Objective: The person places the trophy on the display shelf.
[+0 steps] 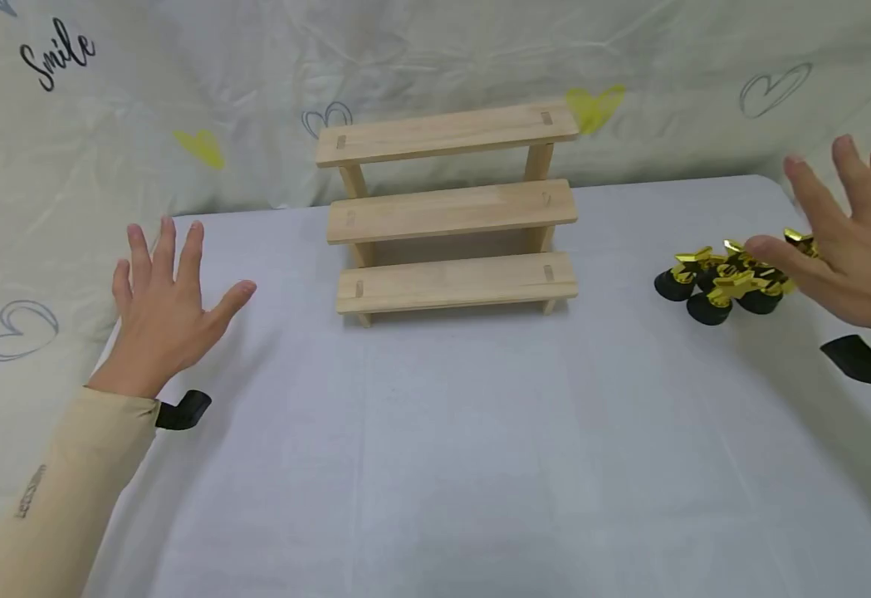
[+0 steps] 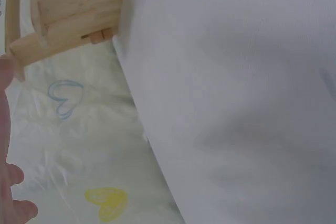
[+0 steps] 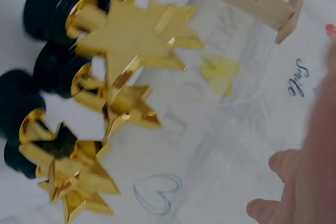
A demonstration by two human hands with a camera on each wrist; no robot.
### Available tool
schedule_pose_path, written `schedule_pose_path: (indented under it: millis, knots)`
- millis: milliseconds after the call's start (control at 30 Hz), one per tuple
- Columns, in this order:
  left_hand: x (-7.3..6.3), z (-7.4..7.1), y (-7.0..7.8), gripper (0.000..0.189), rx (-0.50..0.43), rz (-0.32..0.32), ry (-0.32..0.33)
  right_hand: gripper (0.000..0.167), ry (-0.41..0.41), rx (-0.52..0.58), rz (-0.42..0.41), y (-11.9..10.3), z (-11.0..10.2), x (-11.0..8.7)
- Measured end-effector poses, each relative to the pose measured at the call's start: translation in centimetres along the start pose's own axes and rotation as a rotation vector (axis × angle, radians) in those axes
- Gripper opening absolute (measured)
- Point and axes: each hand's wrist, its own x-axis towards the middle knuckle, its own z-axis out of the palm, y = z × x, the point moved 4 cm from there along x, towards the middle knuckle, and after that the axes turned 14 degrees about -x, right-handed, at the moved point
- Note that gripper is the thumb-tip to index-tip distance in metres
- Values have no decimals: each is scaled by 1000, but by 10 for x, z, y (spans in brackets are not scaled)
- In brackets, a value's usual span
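The left hand (image 1: 162,320) is spread wide near the left edge of the table (image 1: 465,432), holding nothing; the right hand (image 1: 864,249) likewise, near the gold stars (image 1: 734,286). The shelf (image 1: 453,208) stands at the back edge, left of them; white tabletop stretches in front.

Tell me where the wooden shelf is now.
In the head view, the wooden shelf stands near the far edge of the white table, between the left hand and the right hand, with the gold star trophies to the right.

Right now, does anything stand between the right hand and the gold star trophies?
Nothing visible does: in the head view the right hand partly hides the star trophies, and no other object shows between them.
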Motion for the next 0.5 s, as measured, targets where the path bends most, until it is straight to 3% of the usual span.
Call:
schedule_pose_path:
  millis: [267,500]
  knots:
    - [8,6,16,101,-6,113,71,104,81,25,-38,-11,-4,6]
    - [16,8,24,99,-24,147,105,108,288,101,-152,-30,-12,8]
